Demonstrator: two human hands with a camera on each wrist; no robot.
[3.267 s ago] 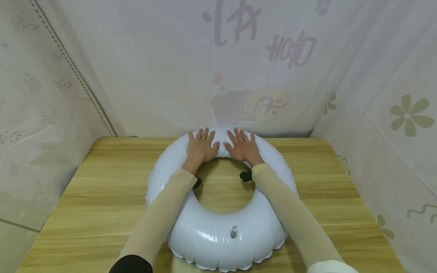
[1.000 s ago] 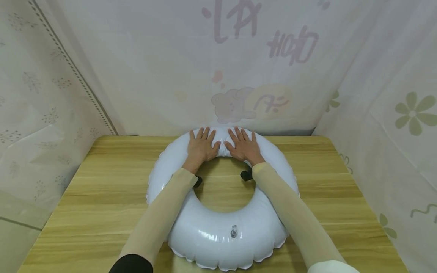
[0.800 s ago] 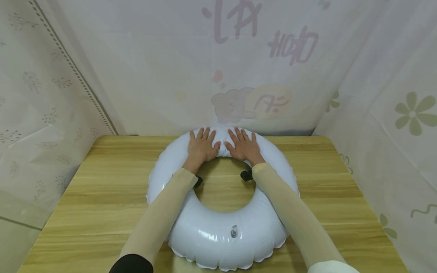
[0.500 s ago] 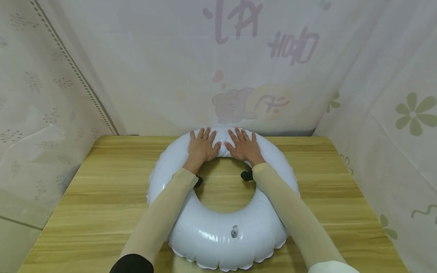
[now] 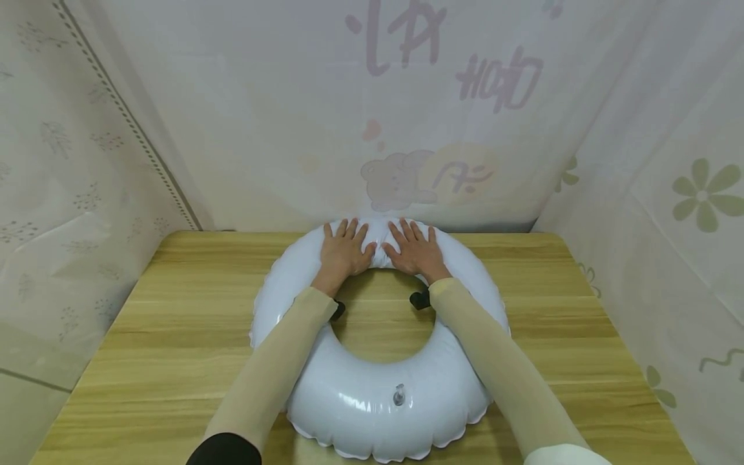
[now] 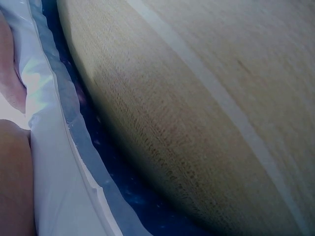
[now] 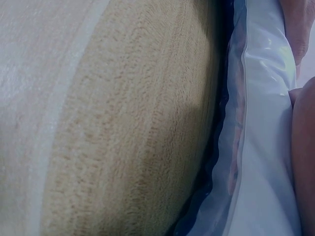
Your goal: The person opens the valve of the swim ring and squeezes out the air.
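A white inflatable swim ring (image 5: 372,413) lies flat on the wooden table, puffed up, with a scalloped seam along its outer edge. Its clear air valve (image 5: 398,394) stands up on the near side. On the ring's far part, left of centre, my left hand (image 5: 344,250) rests palm down with fingers spread. My right hand (image 5: 415,250) lies the same way just right of centre, the two thumbs close together. Both wrist views show the ring's inner wall, the white vinyl (image 6: 54,172) in the left and the white vinyl (image 7: 268,147) in the right, beside a partly seen hand.
The wood-grain table (image 5: 174,336) extends left and right of the ring and shows through its hole. A printed cloth (image 5: 261,129) hangs behind the far edge, and more patterned cloth (image 5: 668,258) hangs at the right. Dark wrist mounts (image 5: 420,299) jut into the hole.
Both hands stay flat on the far part of the ring, and the ring keeps its place. Only a very slight shift of the head view shows.
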